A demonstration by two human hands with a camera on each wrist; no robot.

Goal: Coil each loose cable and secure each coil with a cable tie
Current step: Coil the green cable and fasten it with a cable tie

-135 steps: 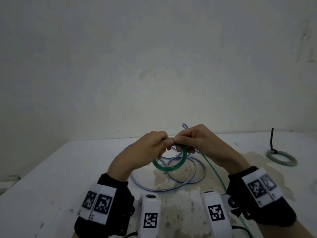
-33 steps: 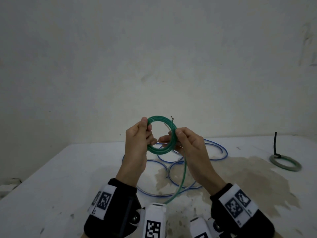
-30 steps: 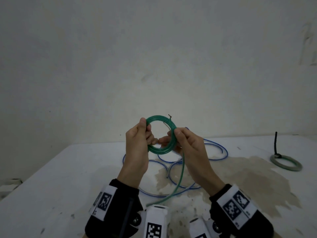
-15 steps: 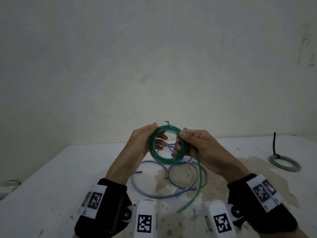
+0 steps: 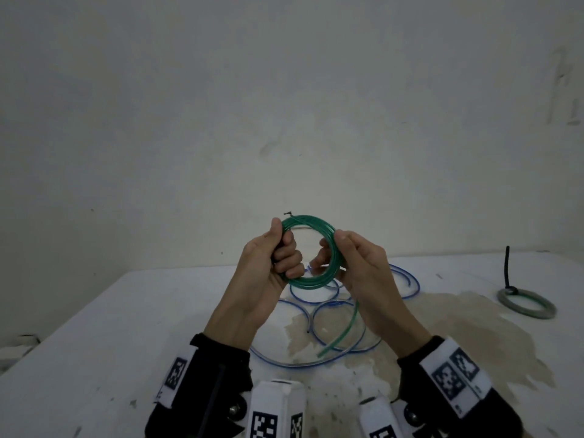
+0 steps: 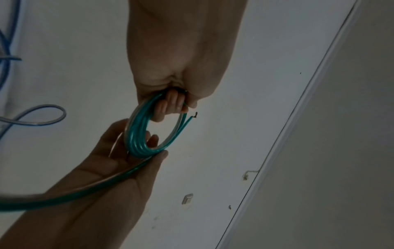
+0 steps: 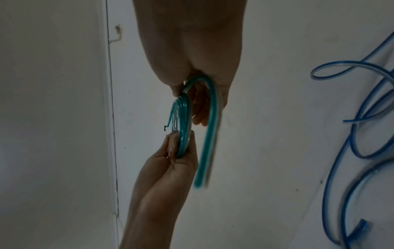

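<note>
A green cable coil (image 5: 311,223) of several turns is held upright above the table. My left hand (image 5: 278,251) grips its left side, fingers curled through the loop (image 6: 168,104). On the coil's right side my right hand (image 5: 339,257) pinches the turns (image 7: 185,107). A short loose green tail (image 5: 343,330) hangs from the right hand, its end free above the table (image 7: 204,151). The cable's bare inner end (image 5: 287,213) sticks out at the top of the coil. A loose blue cable (image 5: 331,311) lies in loops on the table below the hands.
A white table (image 5: 94,358) with a brown stain stands against a pale wall. At the far right lies a grey-green coil (image 5: 526,303) bound by a black cable tie (image 5: 507,267) that stands upright.
Both hands have raised the green coil again and turned it more face-on. The loose tail has grown shorter as more cable joined the coil.
</note>
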